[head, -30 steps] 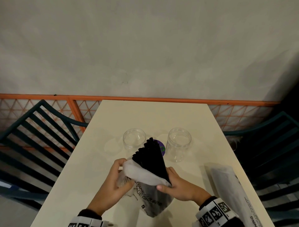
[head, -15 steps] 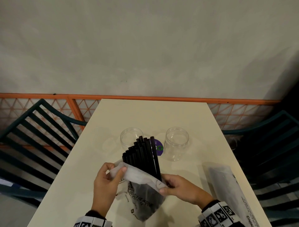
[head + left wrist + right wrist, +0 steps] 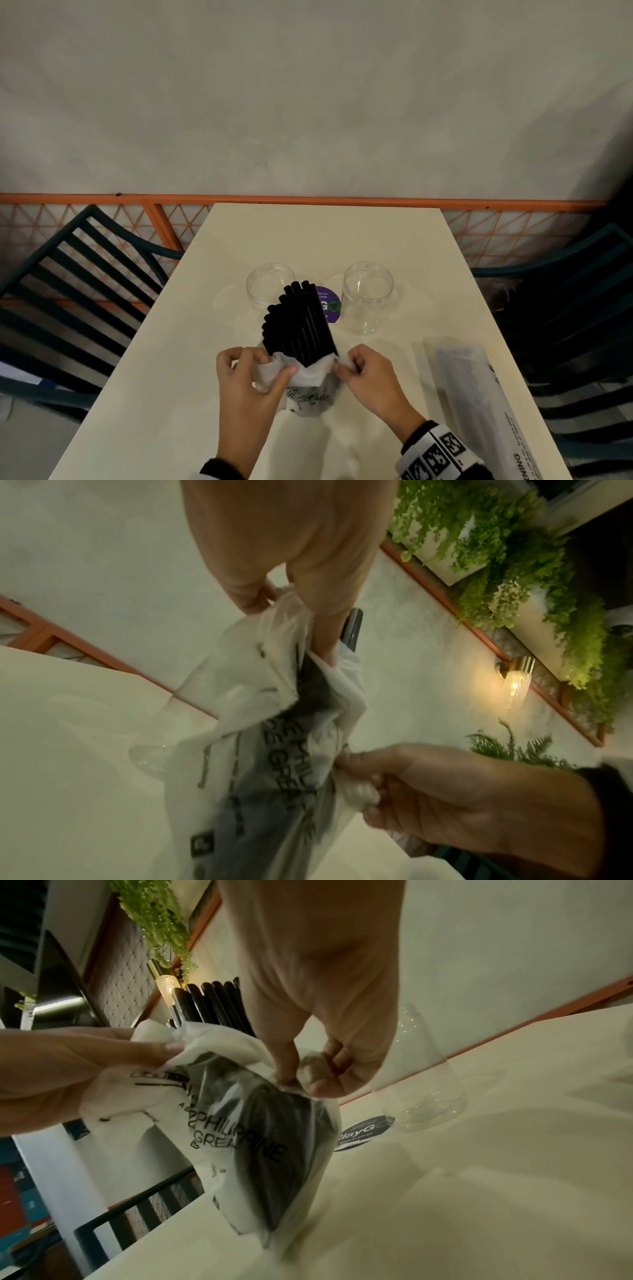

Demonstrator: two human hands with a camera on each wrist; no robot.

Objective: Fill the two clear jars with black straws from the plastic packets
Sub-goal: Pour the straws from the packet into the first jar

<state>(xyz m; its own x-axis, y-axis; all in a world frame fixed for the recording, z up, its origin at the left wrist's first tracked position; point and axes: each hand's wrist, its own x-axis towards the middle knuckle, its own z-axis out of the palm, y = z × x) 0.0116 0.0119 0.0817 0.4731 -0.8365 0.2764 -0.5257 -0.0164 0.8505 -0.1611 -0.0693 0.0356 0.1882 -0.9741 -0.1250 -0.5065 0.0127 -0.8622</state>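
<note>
A bundle of black straws [image 3: 298,323] stands upright out of a translucent printed plastic packet [image 3: 308,394] on the cream table [image 3: 325,236]. My left hand [image 3: 270,368] pinches the packet's folded-down rim on the left. My right hand [image 3: 344,365] pinches the rim on the right. In the right wrist view the straws [image 3: 215,1001] poke above the packet [image 3: 260,1134]. Two clear jars stand behind, the left jar [image 3: 270,284] partly hidden by the straws, the right jar [image 3: 368,296] beside a purple sticker [image 3: 329,305]. Both jars hold nothing.
A second packet of straws [image 3: 479,404] lies on the table at the right, near its edge. Dark slatted chairs [image 3: 75,291] stand at both sides. An orange railing [image 3: 308,198] and a grey wall run behind the table's far edge.
Both hands have pulled the packet's rim further down, so more of the straws shows. The right hand has shifted from the packet's side to pinch its rim.
</note>
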